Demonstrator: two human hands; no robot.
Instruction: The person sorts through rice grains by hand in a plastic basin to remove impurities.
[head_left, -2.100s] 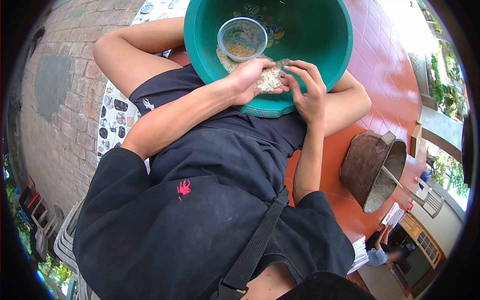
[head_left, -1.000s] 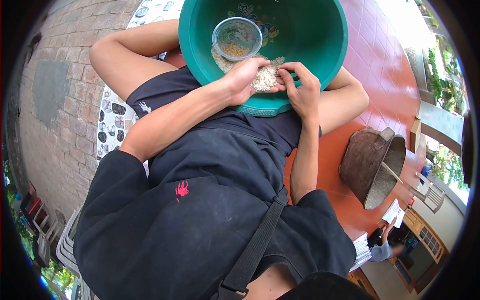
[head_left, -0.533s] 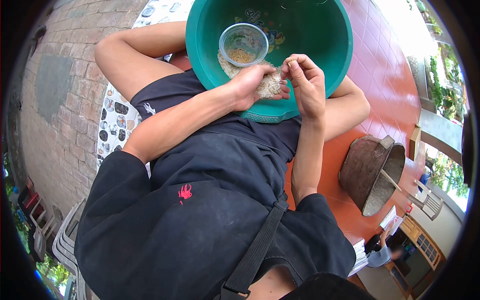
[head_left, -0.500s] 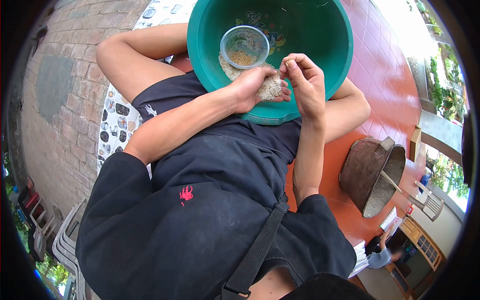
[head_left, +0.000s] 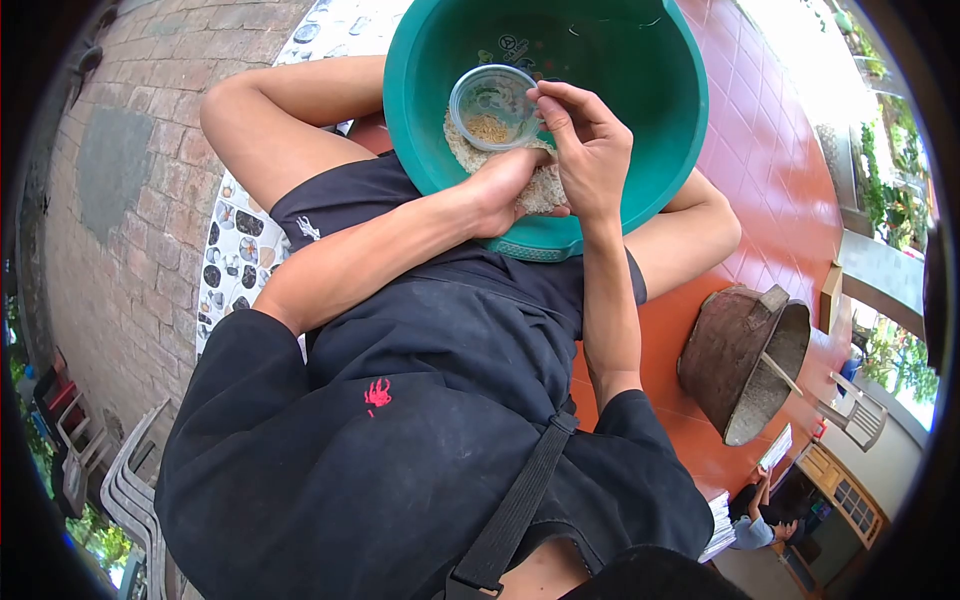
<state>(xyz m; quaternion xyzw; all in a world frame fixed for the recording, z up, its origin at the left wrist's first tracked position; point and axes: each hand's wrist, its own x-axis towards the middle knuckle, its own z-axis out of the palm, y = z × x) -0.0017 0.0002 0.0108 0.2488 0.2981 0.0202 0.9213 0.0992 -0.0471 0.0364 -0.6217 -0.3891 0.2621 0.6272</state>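
Note:
A green plastic basin [head_left: 640,150] rests across my lap. Inside it, a clear plastic cup [head_left: 497,80] with brownish grains [head_left: 487,128] at its bottom stands beside a heap of pale rice [head_left: 456,148]. My left hand [head_left: 505,185] is low in the basin, palm up and cupped, holding rice [head_left: 543,190]; its fingers are mostly hidden. Above it, my right hand [head_left: 592,145] has thumb and forefinger pinched together at the cup's right rim. Whatever is between those fingertips is too small to make out.
A large rusty brown pot [head_left: 730,350] with a stick in it lies on the red tiled floor [head_left: 775,195] at right. Another person [head_left: 755,530] is at the lower right, holding papers. Stacked chairs [head_left: 140,500] stand at lower left, by brick paving [head_left: 120,240].
My right hand has moved left and up, from above my left palm to the cup's rim, still pinched. My left hand stays under the rice.

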